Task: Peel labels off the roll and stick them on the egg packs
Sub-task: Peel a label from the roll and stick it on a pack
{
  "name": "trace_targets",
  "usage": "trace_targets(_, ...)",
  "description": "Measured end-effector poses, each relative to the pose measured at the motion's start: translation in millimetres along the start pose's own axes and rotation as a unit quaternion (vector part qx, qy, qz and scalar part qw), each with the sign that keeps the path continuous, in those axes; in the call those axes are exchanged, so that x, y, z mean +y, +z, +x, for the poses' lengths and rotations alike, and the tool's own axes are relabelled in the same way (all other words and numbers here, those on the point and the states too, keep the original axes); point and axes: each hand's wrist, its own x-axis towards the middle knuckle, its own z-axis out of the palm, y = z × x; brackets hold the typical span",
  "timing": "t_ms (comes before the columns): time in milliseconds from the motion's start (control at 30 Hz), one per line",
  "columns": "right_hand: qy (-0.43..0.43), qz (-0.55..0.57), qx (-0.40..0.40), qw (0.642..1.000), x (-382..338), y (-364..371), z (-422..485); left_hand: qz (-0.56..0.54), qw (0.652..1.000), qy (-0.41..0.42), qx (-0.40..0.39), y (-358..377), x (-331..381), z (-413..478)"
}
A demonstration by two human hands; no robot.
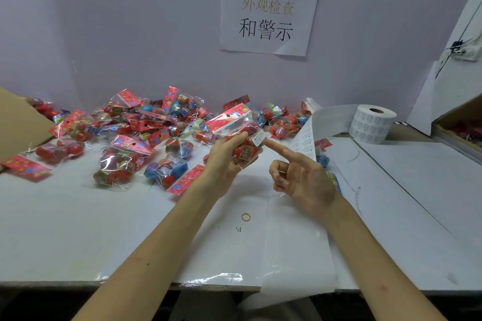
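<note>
My left hand grips a clear egg pack with a pink flowered header, lifted above the table. A small white label sits on the pack's right side. My right hand has its index finger stretched out, the tip at that label, while the other fingers curl into the palm and hold nothing. The label roll stands at the right back, and its backing strip runs left and down behind my right hand.
A heap of egg packs covers the table's back left and middle. Cardboard boxes stand at the left edge and right edge. A rubber band lies on a clear plastic sheet near the front. A paper sign hangs on the wall.
</note>
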Motion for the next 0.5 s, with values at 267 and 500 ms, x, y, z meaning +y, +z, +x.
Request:
trace_targets(267, 0.01, -0.036, 0.009, 0.999, 3.1, -1.4, 2.0, -0.024, 1.0, -0.017, 0.004, -1.4, -0.2, 1.8)
trace_targets(500, -0.02, -0.137, 0.037, 0.99, 6.2, 1.3, 2.6, -0.047, 0.999, -0.025, 0.006, -6.7, -2.9, 3.8)
